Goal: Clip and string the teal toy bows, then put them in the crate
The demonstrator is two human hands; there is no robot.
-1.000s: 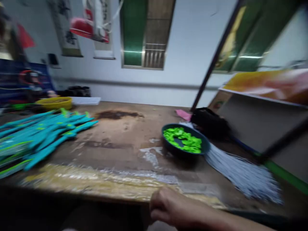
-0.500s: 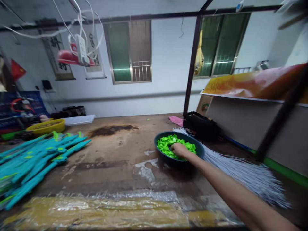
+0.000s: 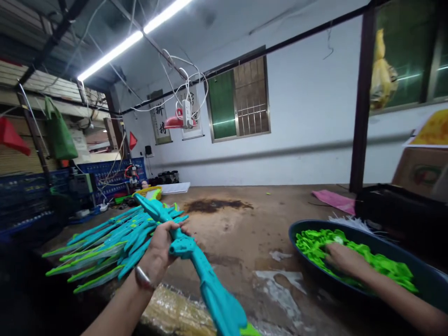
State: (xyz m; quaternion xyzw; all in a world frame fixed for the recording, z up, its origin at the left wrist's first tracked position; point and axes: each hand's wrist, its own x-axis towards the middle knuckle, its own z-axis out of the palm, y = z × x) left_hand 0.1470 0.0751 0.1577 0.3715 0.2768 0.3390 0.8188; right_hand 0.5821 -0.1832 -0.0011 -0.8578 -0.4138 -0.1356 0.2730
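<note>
My left hand (image 3: pixel 163 242) is wrapped around the middle of a long turquoise piece (image 3: pixel 219 298), which slants across in front of me, one end towards the far left, the other running out of view at the bottom, where some bright green shows. My right hand (image 3: pixel 343 259) is down among the green parts (image 3: pixel 392 268) in the dark bowl (image 3: pixel 429 282); its fingertips are buried, so I cannot tell whether they have pinched one. As I judge it, I am partway through: the turquoise piece is taken up and my right hand has got to the parts, but none has been lifted clear of the bowl. Plenty of green parts are left there. Beyond my left hand lies a heap of similar turquoise pieces (image 3: pixel 140 245), many with green on them; whether these are finished or waiting, I cannot tell. All this sits on a brown bench (image 3: pixel 245 233), its near edge covered with shiny tape (image 3: pixel 178 310). Past the bowl are white strands (image 3: pixel 353 223), a pink cloth (image 3: pixel 334 201) and a black bag (image 3: pixel 402 210).
</note>
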